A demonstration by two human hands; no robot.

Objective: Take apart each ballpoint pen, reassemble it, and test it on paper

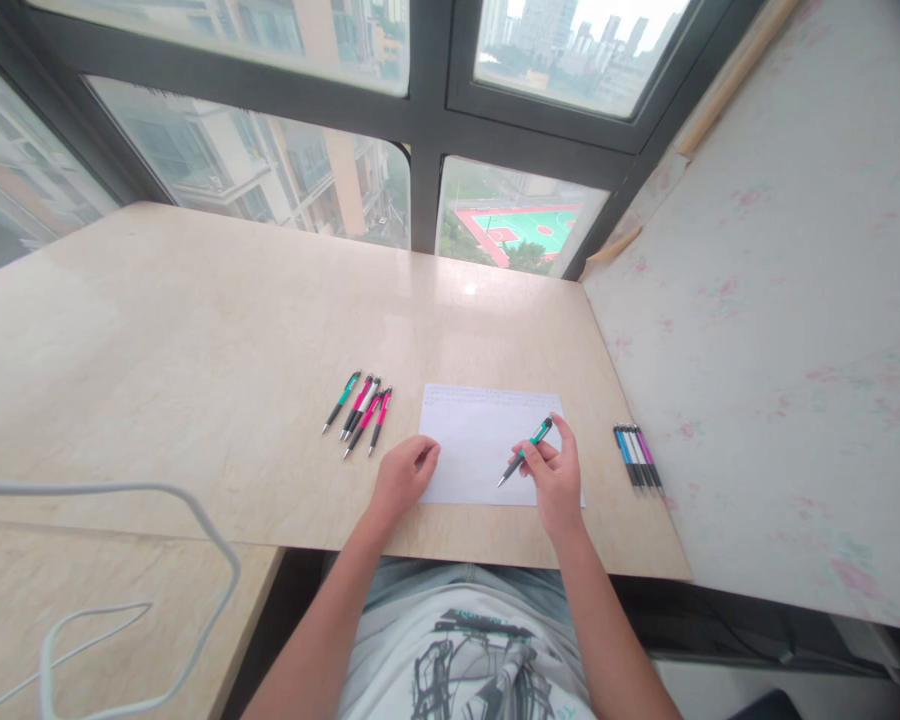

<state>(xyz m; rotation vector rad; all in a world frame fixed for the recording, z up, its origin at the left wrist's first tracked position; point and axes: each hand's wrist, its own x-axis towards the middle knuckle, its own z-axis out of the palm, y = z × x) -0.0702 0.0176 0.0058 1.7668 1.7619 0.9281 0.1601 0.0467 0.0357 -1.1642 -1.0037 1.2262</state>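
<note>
My right hand [555,475] is closed around a green and black pen [526,450], with the tip pointing down-left over a white sheet of paper [474,435]. The forefinger rests near the pen's top end. My left hand [403,477] lies with curled fingers on the sheet's left edge; nothing shows in it. The sheet carries faint lines of writing along its top.
Several pens [361,408], green, pink and white, lie in a row left of the paper. Another group of pens [637,457] lies to the right by the table's edge. A beige stone-look table [195,340] fronts a window. A white cable [120,600] loops at lower left.
</note>
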